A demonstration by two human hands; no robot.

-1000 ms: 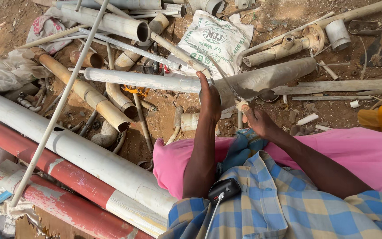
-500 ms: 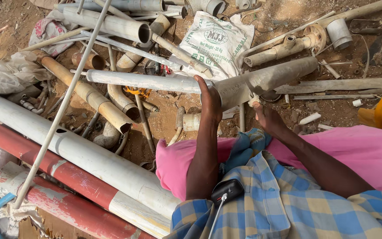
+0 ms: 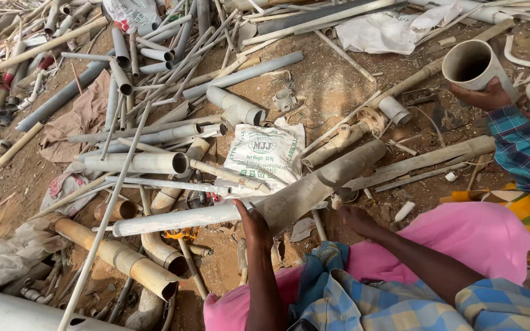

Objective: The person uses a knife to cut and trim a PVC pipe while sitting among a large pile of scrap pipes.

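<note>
While the person sits over a pink cloth [image 3: 480,236] in the lap, two bare hands work one long grey plastic pipe with a wider socket end [image 3: 259,205], which lies slanting across the dirt just ahead of the knees. The left hand [image 3: 254,225] is clamped on it near where narrow pipe meets wide. The right hand [image 3: 354,216] rests with fingers loosely curled at the underside of the wide part; whether it grips I cannot tell. One other person's hand [image 3: 483,97], in a checked blue sleeve, holds one wide cream pipe stub [image 3: 473,64] at upper right. One white printed sack [image 3: 265,153] lies beyond. Pipes around number too many to count, strewn on bare brown earth [image 3: 326,79] outdoors in sunlight
</note>
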